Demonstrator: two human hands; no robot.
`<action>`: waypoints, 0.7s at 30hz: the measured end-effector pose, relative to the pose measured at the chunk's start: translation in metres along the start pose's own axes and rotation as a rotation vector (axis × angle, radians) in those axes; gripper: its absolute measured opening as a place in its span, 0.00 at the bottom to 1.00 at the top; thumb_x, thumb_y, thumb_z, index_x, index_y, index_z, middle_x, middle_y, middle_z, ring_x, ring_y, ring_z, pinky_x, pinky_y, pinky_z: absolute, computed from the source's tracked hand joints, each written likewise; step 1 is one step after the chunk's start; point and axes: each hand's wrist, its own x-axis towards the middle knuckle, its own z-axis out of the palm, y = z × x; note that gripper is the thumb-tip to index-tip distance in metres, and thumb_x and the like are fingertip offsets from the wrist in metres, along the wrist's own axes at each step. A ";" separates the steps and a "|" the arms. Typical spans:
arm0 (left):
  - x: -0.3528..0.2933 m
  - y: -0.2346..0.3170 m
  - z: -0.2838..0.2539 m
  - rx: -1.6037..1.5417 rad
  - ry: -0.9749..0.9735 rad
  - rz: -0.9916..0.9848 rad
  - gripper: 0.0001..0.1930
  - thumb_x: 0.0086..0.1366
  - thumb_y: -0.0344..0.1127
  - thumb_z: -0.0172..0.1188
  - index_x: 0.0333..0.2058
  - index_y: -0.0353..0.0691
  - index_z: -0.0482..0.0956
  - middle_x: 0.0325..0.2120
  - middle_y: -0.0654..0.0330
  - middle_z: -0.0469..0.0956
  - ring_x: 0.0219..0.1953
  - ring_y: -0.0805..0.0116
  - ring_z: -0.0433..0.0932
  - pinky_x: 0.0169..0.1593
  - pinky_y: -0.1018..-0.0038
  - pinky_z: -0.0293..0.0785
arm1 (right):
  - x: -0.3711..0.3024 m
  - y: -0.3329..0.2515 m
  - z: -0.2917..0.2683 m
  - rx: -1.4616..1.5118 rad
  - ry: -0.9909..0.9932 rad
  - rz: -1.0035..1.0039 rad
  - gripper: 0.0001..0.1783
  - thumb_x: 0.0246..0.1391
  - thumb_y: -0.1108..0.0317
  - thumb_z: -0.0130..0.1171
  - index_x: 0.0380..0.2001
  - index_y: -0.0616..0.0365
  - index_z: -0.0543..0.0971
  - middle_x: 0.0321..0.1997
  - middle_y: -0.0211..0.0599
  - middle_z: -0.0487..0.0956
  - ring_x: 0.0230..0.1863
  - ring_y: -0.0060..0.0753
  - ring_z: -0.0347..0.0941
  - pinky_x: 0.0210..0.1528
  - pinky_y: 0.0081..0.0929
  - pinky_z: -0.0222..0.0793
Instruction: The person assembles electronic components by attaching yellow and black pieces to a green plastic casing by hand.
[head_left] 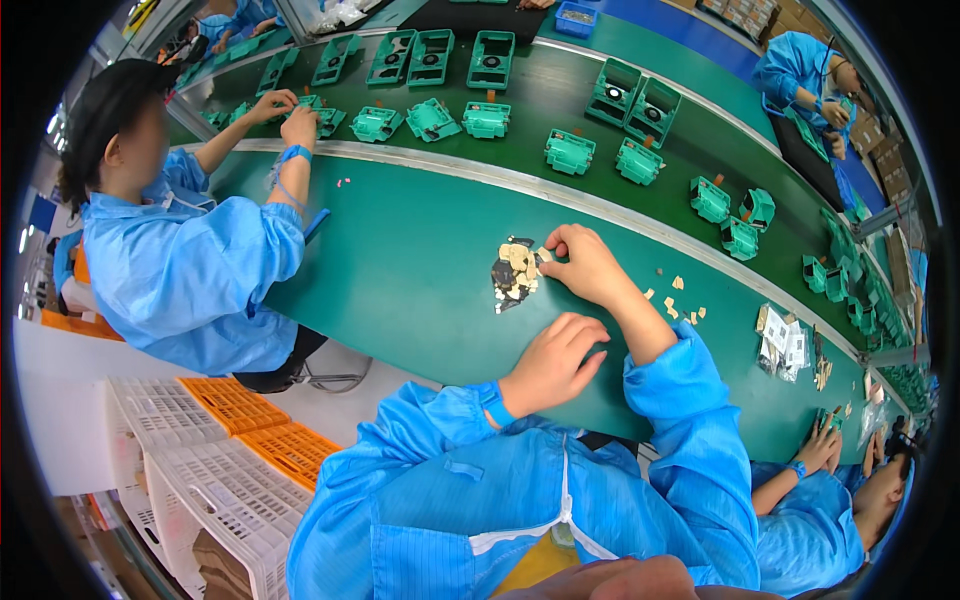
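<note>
A small pile of flat beige and black pieces [514, 272] lies on the green table in front of me. My right hand [586, 264] reaches to the right edge of this pile. Its thumb and forefinger close round a small beige piece [543, 255], which the fingers partly cover. Nearer to me, my left hand [552, 366] rests low over the table with the palm down. Its fingers are loosely bent and apart, and nothing shows in them. A blue band [492, 403] circles my left wrist.
Loose beige bits [672, 306] and clear bags with white labels [783, 342] lie to the right. Beyond a metal rail [520, 183], green housings [486, 119] stand on a conveyor. One co-worker [190, 250] handles a housing at left; another [810, 520] sits at right. Crates [215, 480] stand lower left.
</note>
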 end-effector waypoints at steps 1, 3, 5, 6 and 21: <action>0.001 0.000 0.000 0.002 -0.001 -0.001 0.15 0.59 0.27 0.67 0.45 0.36 0.77 0.47 0.53 0.78 0.49 0.50 0.76 0.52 0.60 0.76 | 0.001 0.003 0.001 0.005 0.006 0.000 0.12 0.47 0.68 0.70 0.34 0.62 0.82 0.35 0.43 0.80 0.42 0.46 0.76 0.46 0.42 0.73; 0.001 0.001 0.002 0.010 -0.008 0.002 0.15 0.59 0.27 0.67 0.45 0.36 0.77 0.47 0.53 0.78 0.49 0.50 0.76 0.52 0.60 0.76 | 0.008 0.013 0.001 0.106 -0.113 0.088 0.10 0.48 0.69 0.70 0.33 0.62 0.81 0.33 0.41 0.81 0.38 0.40 0.79 0.42 0.37 0.75; 0.002 0.001 0.002 0.005 -0.011 -0.004 0.15 0.59 0.27 0.67 0.45 0.36 0.78 0.46 0.53 0.78 0.49 0.50 0.77 0.52 0.59 0.75 | 0.004 0.018 -0.004 0.236 -0.119 0.132 0.10 0.49 0.70 0.69 0.34 0.63 0.82 0.32 0.40 0.82 0.36 0.37 0.79 0.40 0.34 0.76; 0.001 0.000 0.004 0.008 -0.015 -0.001 0.15 0.59 0.27 0.67 0.45 0.36 0.78 0.46 0.53 0.78 0.49 0.50 0.77 0.52 0.59 0.75 | 0.002 0.019 -0.007 0.358 -0.136 0.178 0.10 0.50 0.71 0.69 0.35 0.64 0.82 0.31 0.40 0.84 0.34 0.33 0.80 0.38 0.31 0.76; 0.039 0.017 0.001 -0.326 0.057 -0.437 0.20 0.65 0.29 0.67 0.54 0.37 0.74 0.52 0.57 0.78 0.54 0.66 0.77 0.54 0.69 0.76 | -0.100 0.034 -0.074 1.065 0.179 0.290 0.08 0.60 0.70 0.66 0.40 0.61 0.83 0.41 0.34 0.84 0.42 0.23 0.78 0.44 0.23 0.72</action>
